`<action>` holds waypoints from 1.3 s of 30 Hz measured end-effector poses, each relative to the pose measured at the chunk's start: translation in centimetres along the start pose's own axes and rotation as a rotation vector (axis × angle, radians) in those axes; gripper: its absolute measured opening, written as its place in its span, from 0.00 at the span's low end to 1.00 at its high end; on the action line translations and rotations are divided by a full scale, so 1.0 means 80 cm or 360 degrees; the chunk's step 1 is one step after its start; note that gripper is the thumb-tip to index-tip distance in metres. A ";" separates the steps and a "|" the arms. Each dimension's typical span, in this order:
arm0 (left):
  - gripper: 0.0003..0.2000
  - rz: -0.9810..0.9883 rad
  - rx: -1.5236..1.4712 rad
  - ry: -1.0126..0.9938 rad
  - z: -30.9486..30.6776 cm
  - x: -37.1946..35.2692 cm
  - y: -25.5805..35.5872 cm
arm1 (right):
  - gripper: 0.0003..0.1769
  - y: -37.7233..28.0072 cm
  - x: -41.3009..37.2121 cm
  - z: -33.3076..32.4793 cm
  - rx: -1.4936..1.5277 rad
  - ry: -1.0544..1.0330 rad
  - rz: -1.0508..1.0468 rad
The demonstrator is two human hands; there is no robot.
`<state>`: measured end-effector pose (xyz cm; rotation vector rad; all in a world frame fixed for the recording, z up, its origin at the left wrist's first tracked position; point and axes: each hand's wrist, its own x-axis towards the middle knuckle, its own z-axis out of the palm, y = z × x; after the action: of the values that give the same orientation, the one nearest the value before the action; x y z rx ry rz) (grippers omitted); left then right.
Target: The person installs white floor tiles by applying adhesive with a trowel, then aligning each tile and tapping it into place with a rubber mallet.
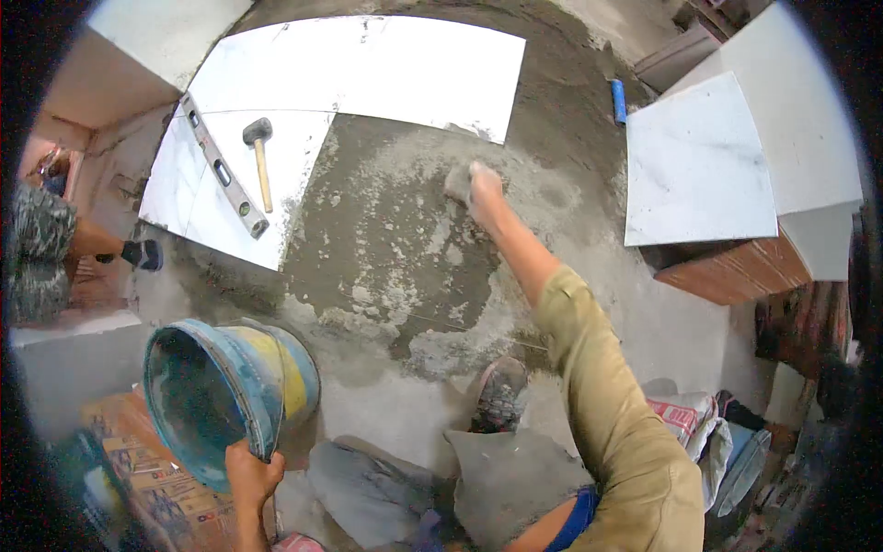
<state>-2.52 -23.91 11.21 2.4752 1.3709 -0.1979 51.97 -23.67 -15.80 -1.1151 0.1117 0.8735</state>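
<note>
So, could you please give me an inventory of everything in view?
Laid tiles: at least two, marbled white, upper left
Loose tile: one, white with grey veining, right
Spirit level: one, silvery, on the laid tiles
Mallet: one, dark head, wooden handle, beside the level
Mortar: one spread, grey, centre
Bucket: one, teal and yellow, tipped, lower left
Cylinder: one, blue, upper right
Printed cardboard: count unclear, brown, lower left
Sacks: count unclear, white and red, lower right
Another person's leg: one, patterned shorts, left edge
Shoe: one, greyish, bottom centre
Sleeve: one, tan, right of centre
Left hand: one, bare, gripping the bucket
Right hand: one, bare, over the mortar
</note>
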 end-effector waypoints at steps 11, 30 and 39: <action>0.12 -0.0124 -0.0113 -0.0088 0.005 -0.003 -0.005 | 0.17 0.007 -0.071 0.017 -0.0521 -0.0054 -0.0269; 0.22 0.0048 -0.0098 -0.0343 0.031 0.006 -0.097 | 0.16 -0.221 -0.360 -0.213 -0.2217 0.0348 -0.0534; 0.27 0.0658 0.0051 -0.0012 -0.005 0.013 -0.014 | 0.15 -0.321 -0.791 -0.493 -0.2547 0.1969 -0.0733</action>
<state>-2.95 -22.40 11.07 2.7112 0.8292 -0.1350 39.44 -95.02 15.39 -2.9023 0.1514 -0.5033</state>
